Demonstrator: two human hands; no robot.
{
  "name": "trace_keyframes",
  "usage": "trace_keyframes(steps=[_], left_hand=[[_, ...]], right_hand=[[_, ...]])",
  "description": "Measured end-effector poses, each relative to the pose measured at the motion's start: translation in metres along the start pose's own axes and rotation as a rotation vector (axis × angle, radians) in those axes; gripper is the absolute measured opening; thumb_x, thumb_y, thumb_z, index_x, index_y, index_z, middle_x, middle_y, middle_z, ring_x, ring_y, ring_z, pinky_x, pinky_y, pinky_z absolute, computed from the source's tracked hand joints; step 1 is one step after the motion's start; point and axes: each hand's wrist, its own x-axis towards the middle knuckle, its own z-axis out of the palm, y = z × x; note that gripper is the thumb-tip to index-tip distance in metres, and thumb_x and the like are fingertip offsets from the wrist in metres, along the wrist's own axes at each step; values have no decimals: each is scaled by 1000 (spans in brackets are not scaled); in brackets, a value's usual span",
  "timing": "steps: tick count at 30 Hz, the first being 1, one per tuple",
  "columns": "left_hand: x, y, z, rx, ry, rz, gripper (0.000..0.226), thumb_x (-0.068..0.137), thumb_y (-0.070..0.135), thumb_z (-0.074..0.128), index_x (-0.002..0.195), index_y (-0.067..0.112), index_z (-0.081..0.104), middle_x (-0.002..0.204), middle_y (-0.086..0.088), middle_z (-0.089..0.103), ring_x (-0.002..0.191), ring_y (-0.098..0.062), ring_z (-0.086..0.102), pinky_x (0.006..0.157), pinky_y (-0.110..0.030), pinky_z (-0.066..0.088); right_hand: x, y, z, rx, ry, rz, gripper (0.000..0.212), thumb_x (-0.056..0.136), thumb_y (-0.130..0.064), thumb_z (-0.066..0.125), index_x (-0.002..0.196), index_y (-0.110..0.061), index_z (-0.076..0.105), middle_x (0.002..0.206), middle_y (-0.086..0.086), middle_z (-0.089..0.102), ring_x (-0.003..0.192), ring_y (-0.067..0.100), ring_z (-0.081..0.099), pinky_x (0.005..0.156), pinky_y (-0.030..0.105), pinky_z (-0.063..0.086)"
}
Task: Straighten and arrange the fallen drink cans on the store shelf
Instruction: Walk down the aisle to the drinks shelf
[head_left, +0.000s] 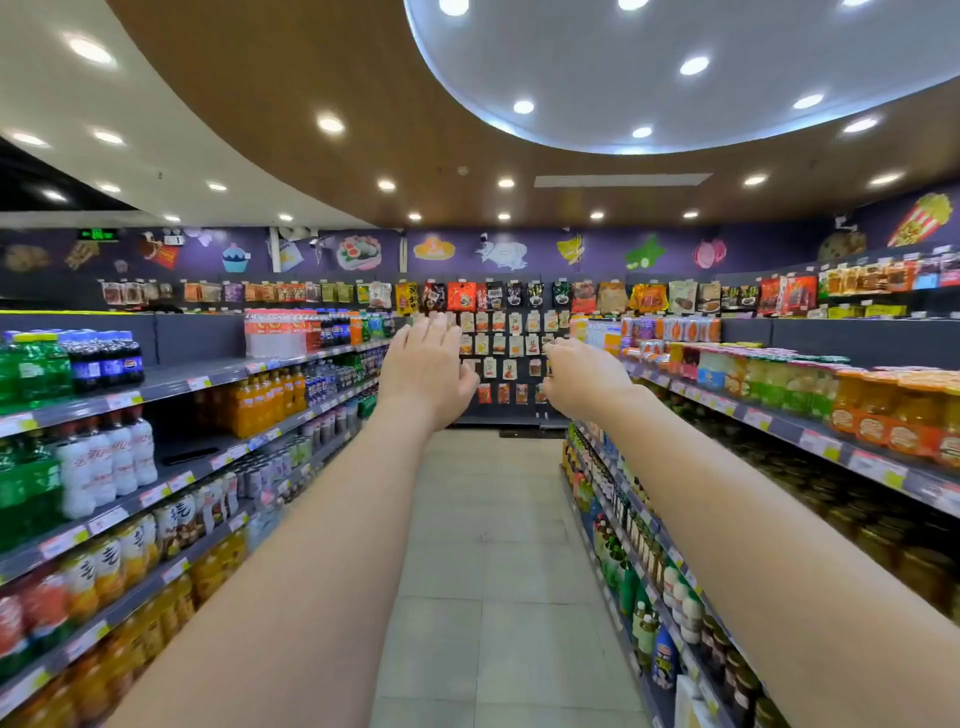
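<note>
Grey metal shelving is seen in two long runs, a left run (171, 382) and a right run (831, 338), both packed with bottled drinks and jars. One pale tiled floor (493, 545) is laid between them. One back wall (498, 332) is hung with rows of snack packets. Two bare forearms, the left forearm (322, 545) and the right forearm (753, 519), are stretched forward down the aisle. Two hands are held up in mid-air, near each other but apart, well clear of both runs. The left hand (423, 369) is spread flat, its fingers straight and close together, and nothing is held in it. The right hand (582, 379) is loosely relaxed, its fingers bent slightly towards the left hand, and nothing is held in it either. One row of drink cans (265, 475) is made out on a middle tier of the left run, far from both hands; whether any of them lies on its side cannot be told, as they are too small and blurred.
</note>
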Motion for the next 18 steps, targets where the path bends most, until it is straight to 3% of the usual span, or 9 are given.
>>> trace_keyframes(steps=[5, 9, 13, 18], left_hand=[[-2, -23, 25, -45, -151, -73, 59, 99, 41, 44, 151, 13, 44, 158, -9, 42, 145, -26, 39, 118, -42, 30], [4, -53, 55, 21, -175, -99, 56, 96, 42, 45, 144, 14, 51, 147, -8, 53, 136, -27, 48, 113, -43, 38], [14, -79, 100, 72, -232, -85, 55, 95, 42, 46, 142, 13, 53, 149, -11, 51, 138, -28, 47, 114, -44, 37], [49, -111, 164, 39, -266, -81, 44, 94, 40, 46, 128, 13, 57, 123, -7, 61, 117, -28, 57, 98, -42, 46]], right_hand=[[20, -17, 33, 94, -50, 40, 48, 100, -30, 52, 144, -9, 49, 143, 11, 54, 125, 33, 56, 94, 43, 51], [47, -21, 71, 132, -60, 42, 43, 98, -27, 50, 139, -11, 51, 138, 11, 57, 116, 31, 59, 82, 39, 52], [74, -22, 114, 165, -111, 68, 56, 98, -26, 51, 152, -14, 41, 149, 9, 50, 128, 31, 54, 95, 41, 50], [129, -23, 164, 127, -131, 60, 47, 98, -25, 52, 143, -13, 51, 142, 9, 56, 124, 30, 57, 93, 40, 51]])
